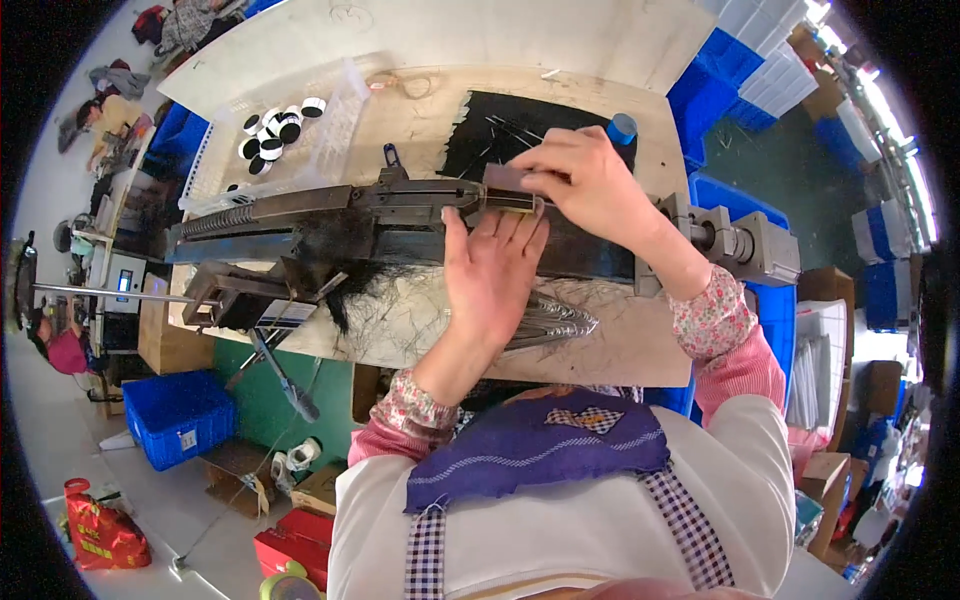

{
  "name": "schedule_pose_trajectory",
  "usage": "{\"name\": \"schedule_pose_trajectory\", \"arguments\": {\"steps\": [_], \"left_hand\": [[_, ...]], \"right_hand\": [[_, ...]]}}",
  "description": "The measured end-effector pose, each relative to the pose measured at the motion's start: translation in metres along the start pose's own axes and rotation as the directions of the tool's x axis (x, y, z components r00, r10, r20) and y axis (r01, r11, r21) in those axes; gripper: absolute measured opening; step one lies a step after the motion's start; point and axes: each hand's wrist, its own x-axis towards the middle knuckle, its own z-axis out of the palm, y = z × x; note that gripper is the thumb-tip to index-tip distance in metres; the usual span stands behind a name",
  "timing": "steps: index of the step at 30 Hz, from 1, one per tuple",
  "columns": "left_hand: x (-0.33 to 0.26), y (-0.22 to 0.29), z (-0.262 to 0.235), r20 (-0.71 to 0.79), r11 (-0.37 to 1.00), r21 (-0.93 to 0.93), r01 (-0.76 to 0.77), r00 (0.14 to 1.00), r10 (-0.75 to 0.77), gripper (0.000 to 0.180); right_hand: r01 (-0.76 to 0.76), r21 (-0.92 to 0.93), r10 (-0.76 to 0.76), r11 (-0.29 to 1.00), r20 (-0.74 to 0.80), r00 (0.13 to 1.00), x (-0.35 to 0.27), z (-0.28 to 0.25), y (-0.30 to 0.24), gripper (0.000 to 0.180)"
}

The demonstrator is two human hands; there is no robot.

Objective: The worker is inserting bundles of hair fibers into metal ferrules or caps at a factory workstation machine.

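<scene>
My left hand (490, 270) lies palm up with its fingers stretched and thumb apart. Its fingertips touch the near side of a small metal-edged block (511, 201) at the end of a long dark metal fixture (410, 203). Over that block, my right hand (580, 178) is closed with bent fingers on a small flat brownish piece (503, 177). The fingers partly cover this piece, so its exact kind is unclear. Black bristle-like fibres (345, 290) hang from the fixture left of my left hand. A bundle of thin wires (555, 318) lies under and beside my left wrist.
A white plastic basket (345, 125) holds several round black-and-white pieces (270, 135). Thin metal tools (515, 130) lie on a black cloth (470, 125) near a blue-capped container (621, 128). A metal cylinder assembly (735, 240) stands right of my right forearm. Blue crates (180, 415) surround the bench.
</scene>
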Motion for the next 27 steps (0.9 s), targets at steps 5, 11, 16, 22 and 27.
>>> {"name": "schedule_pose_trajectory", "arguments": {"steps": [5,11,16,22,27], "left_hand": [[-0.005,0.002,0.003,-0.007,0.997,0.073,0.005,1.0,-0.005,0.067],[-0.009,0.006,0.003,-0.111,0.994,0.084,-0.063,0.991,0.072,0.061],[-0.006,0.004,-0.005,-0.006,0.994,0.092,-0.063,0.998,0.063,0.055],[-0.006,0.008,0.008,-0.103,0.99,0.142,-0.009,0.994,0.024,0.044],[-0.002,0.0,-0.001,-0.124,0.975,0.22,0.006,0.992,0.022,0.036]], "right_hand": [[-0.021,-0.036,0.026,0.999,0.143,0.989,0.0,0.001,0.01,0.013],[-0.174,0.04,0.177,0.984,-0.07,0.982,0.0,-0.031,-0.024,0.018],[0.005,-0.23,0.026,0.973,0.128,0.991,-0.014,-0.005,-0.032,0.015],[0.145,-0.346,-0.095,0.927,0.159,0.983,-0.015,0.004,-0.035,0.021],[0.016,-0.38,0.086,0.925,0.25,0.964,-0.031,-0.003,-0.028,0.024]]}}
